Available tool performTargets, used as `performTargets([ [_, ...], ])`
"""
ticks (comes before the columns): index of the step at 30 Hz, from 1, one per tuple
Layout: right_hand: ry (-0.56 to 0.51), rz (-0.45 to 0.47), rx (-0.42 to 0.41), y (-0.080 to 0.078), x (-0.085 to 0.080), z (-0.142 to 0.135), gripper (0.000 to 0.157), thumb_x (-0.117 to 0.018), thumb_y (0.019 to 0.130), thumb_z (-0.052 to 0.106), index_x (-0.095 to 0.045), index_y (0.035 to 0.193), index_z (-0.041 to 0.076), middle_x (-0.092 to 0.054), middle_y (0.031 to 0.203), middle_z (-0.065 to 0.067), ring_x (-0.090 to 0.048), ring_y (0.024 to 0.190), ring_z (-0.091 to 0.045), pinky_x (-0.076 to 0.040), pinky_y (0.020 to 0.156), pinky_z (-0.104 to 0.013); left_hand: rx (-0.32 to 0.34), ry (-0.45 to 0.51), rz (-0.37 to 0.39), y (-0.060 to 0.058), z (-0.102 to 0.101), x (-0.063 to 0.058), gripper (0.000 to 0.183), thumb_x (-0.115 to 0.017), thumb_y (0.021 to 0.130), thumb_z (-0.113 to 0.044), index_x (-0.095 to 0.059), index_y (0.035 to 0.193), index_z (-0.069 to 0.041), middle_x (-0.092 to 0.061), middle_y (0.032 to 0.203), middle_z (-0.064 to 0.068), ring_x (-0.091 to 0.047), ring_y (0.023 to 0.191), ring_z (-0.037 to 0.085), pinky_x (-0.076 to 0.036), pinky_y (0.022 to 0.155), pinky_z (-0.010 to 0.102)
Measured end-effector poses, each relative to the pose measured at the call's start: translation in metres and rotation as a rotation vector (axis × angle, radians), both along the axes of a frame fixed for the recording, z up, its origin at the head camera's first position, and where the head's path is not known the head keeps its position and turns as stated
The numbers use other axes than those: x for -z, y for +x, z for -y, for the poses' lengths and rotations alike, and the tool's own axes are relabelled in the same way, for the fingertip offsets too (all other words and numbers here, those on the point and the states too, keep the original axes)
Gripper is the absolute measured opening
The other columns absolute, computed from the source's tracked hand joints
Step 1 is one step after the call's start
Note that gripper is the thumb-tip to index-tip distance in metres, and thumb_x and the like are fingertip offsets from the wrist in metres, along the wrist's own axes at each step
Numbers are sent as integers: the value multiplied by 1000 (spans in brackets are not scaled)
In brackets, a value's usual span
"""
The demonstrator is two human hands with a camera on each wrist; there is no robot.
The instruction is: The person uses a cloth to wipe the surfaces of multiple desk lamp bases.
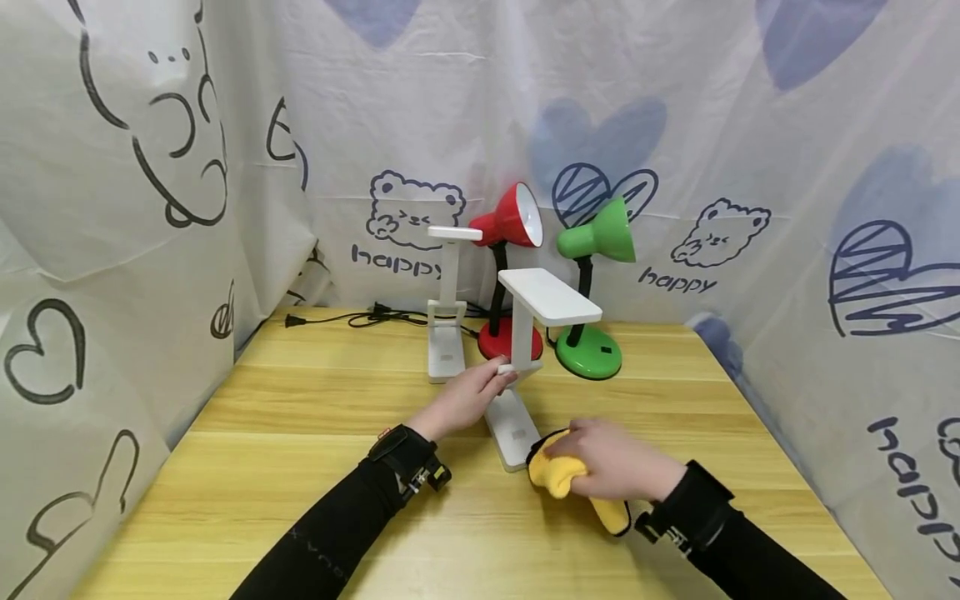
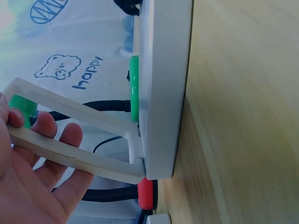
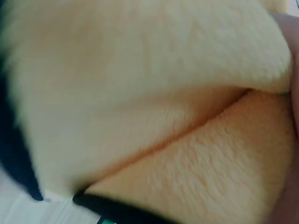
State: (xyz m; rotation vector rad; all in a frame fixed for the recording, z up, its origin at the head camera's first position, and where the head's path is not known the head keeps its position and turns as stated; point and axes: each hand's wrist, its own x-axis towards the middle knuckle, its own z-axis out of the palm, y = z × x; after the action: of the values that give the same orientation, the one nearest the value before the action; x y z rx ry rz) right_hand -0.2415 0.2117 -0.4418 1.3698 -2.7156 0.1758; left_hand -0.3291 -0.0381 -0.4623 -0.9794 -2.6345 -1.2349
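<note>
A white desk lamp (image 1: 551, 297) with a flat rectangular head and a long base stands near the middle of the table. My left hand (image 1: 463, 397) grips the lamp's frame just above the base. In the left wrist view its fingers (image 2: 71, 134) curl round one bar of that white frame (image 2: 79, 156). Beside the base's near end, my right hand (image 1: 615, 460) holds a bunched yellow cloth (image 1: 553, 477) with dark edging. The fluffy cloth (image 3: 154, 51) fills most of the right wrist view and hides most of the fingers.
Behind stand another white lamp (image 1: 447, 354), a red lamp (image 1: 508, 223) and a green lamp (image 1: 590, 354). Black cords with plugs (image 1: 296, 320) lie along the back of the wooden table (image 1: 300, 467). A printed white curtain (image 1: 465, 92) surrounds the back and sides.
</note>
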Motion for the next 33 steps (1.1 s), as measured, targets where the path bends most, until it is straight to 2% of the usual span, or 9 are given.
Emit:
performTargets([
  [4, -61, -125, 147, -13, -7, -14, 23, -61, 77, 32, -65, 99, 25, -61, 96, 14, -53, 83, -5, -43, 68, -27, -6, -5, -4, -1, 1, 1, 26, -31, 95, -50, -44, 88, -28, -49, 76, -6, -47, 64, 11, -39, 55, 28],
  [8, -91, -235, 319, -21, -14, -14, 26, -60, 78, 35, -63, 102, 27, -60, 91, 12, -54, 77, -6, -42, 56, -29, -7, -8, -6, -2, 2, 2, 28, -31, 95, -50, -46, 90, -27, -50, 78, -7, -48, 67, 10, -40, 57, 29],
  [10, -109, -272, 359, -22, -14, -10, 32, -61, 78, 37, -62, 107, 25, -61, 92, 10, -54, 75, -8, -41, 53, -29, -6, -9, -10, -2, 2, 2, 27, -30, 95, -49, -46, 91, -28, -51, 79, -7, -49, 69, 9, -41, 58, 29],
  [13, -104, -270, 300, -22, -4, 0, 44, -63, 78, 38, -57, 120, 25, -61, 103, 7, -55, 84, -10, -43, 58, -30, -6, -7, -20, -2, 2, 2, 27, -30, 95, -49, -47, 93, -28, -52, 80, -8, -50, 71, 8, -42, 60, 29],
  [17, 23, -205, 57, -15, 14, 17, 55, -62, 80, 37, -47, 132, 27, -55, 119, 3, -51, 100, -15, -46, 75, -34, -9, -12, -9, -2, 3, 2, 33, -28, 94, -52, -50, 106, -29, -54, 82, -8, -52, 74, 8, -43, 63, 30],
  [20, 108, -172, -39, -8, 22, 27, 57, -56, 83, 46, -43, 135, 29, -48, 123, -1, -46, 105, -18, -44, 83, -37, -21, -11, 27, -2, 5, 3, 44, -27, 93, -55, -47, 123, -30, -57, 87, -6, -53, 79, 8, -43, 68, 30],
  [24, 86, -106, -6, -3, 25, 34, 57, -43, 85, 61, -45, 133, 31, -46, 123, 0, -42, 106, -16, -43, 82, -36, -21, -2, 50, -2, 7, 3, 50, -28, 92, -56, -41, 132, -29, -59, 91, -3, -53, 82, 8, -43, 72, 31],
  [27, 37, -91, 3, -5, 25, 37, 50, -40, 88, 59, -51, 128, 30, -48, 117, 2, -43, 103, -13, -44, 81, -33, -16, 0, 34, -1, 7, 2, 45, -29, 93, -54, -44, 128, -29, -57, 87, -4, -53, 80, 9, -43, 70, 31],
  [33, 48, -238, 13, -12, 33, 48, 45, -52, 82, 58, -51, 112, 25, -44, 99, 3, -43, 87, -14, -44, 60, -29, -9, -4, 23, 0, 5, 0, 39, -30, 94, -51, -46, 123, -30, -56, 84, -6, -53, 77, 9, -43, 68, 30],
])
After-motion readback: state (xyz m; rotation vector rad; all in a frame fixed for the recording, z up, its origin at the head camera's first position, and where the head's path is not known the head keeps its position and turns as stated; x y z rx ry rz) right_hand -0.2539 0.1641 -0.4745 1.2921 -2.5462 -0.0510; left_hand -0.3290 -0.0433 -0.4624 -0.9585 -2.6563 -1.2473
